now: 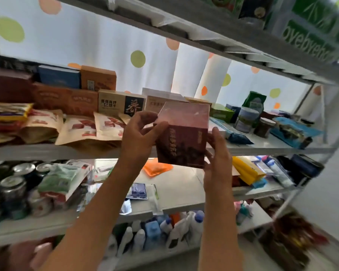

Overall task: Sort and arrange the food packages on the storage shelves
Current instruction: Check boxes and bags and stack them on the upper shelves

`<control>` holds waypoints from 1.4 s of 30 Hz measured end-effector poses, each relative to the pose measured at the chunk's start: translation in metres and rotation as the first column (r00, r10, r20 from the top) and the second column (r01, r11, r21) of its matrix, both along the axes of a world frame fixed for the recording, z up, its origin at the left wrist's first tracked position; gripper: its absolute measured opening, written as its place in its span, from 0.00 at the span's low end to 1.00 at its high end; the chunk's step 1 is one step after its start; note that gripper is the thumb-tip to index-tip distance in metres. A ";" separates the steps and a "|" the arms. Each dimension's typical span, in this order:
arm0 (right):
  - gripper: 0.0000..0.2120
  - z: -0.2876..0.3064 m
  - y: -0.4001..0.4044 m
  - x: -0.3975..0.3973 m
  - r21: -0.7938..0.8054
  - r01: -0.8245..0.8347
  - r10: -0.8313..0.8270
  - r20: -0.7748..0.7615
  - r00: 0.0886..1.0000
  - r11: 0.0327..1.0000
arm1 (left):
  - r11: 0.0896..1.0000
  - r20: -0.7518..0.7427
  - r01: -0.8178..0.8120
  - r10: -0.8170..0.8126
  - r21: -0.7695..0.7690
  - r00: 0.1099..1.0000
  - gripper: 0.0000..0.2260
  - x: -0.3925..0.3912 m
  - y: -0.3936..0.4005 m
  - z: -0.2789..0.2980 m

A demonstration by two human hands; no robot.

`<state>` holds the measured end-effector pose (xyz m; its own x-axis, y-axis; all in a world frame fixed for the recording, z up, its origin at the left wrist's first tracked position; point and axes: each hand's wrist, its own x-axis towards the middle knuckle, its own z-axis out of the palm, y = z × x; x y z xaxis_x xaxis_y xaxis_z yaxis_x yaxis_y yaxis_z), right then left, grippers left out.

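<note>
Between both hands, up in front of the middle shelf point(262, 147), sits 1 dark red box point(182, 137), tilted, not touching any shelf. Left hand point(139, 133) grips its upper left corner w/ thumb and fingers curled round the edge; right hand point(216, 153) clasps the right side, thumb on the front edge, fingers behind and out of sight. Print on the box front is too blurred to read.

Counts on the middle shelf: 3 kraft pouches point(76, 130) w/ red print lying flat in front, approx 6 boxes point(98, 78) standing in back rows (brown, blue, orange, tan), some partly covered by the held box. 1 white tin point(247, 119) and 1 green bag point(255, 100) stand to the right, near a flat blue packet point(294, 132).

Lower shelf: a cluster of cans point(12, 186) at left, cut off by the frame edge so no firm count; 1 orange packet point(158, 168) lies just below the box; 1 yellow pack point(247, 169) sits behind the right wrist. Bottom level holds several white and blue bottles point(155, 231), partly hidden by the forearms. Top shelf goods at upper right are smeared and cut off. Dotted curtain point(86, 45) hangs behind.
</note>
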<state>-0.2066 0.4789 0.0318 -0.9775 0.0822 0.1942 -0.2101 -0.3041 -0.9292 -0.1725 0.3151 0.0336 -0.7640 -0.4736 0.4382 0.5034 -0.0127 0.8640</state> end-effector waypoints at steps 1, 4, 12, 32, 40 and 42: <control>0.10 -0.008 -0.002 0.009 -0.032 0.042 -0.042 -0.004 0.999 0.999 | 0.998 0.009 -0.012 0.012 0.056 1.000 0.12 0.010 -0.001 -0.009; 0.05 -0.034 -0.008 0.046 -0.151 0.161 -0.160 0.017 0.987 0.975 | 0.973 0.046 0.034 -0.046 0.230 0.998 0.12 0.045 -0.002 -0.037; 0.31 -0.101 -0.008 0.126 -0.096 -0.021 0.042 0.226 0.973 0.995 | 0.876 0.173 -0.053 -0.035 0.480 0.984 0.08 0.125 0.008 -0.127; 0.27 -0.149 -0.025 0.171 0.012 -0.115 0.110 0.213 0.971 0.993 | 0.758 0.397 -0.374 0.166 0.534 0.903 0.03 0.187 -0.007 -0.173; 0.23 -0.157 -0.010 0.170 0.025 0.021 -0.026 0.212 0.977 0.999 | 0.853 0.357 -0.195 0.010 0.484 0.934 0.19 0.181 0.005 -0.170; 0.20 -0.153 -0.006 0.170 -0.006 0.056 -0.054 0.227 0.972 0.998 | 0.859 0.344 -0.148 -0.035 0.490 0.938 0.20 0.176 0.005 -0.172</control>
<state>-0.0365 0.4733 -0.1214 -0.9899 0.1381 -0.0333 -0.0112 -0.3098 -0.9507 0.0034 0.3198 -0.1381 -0.7837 -0.6042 -0.1443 0.2042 -0.4699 0.8587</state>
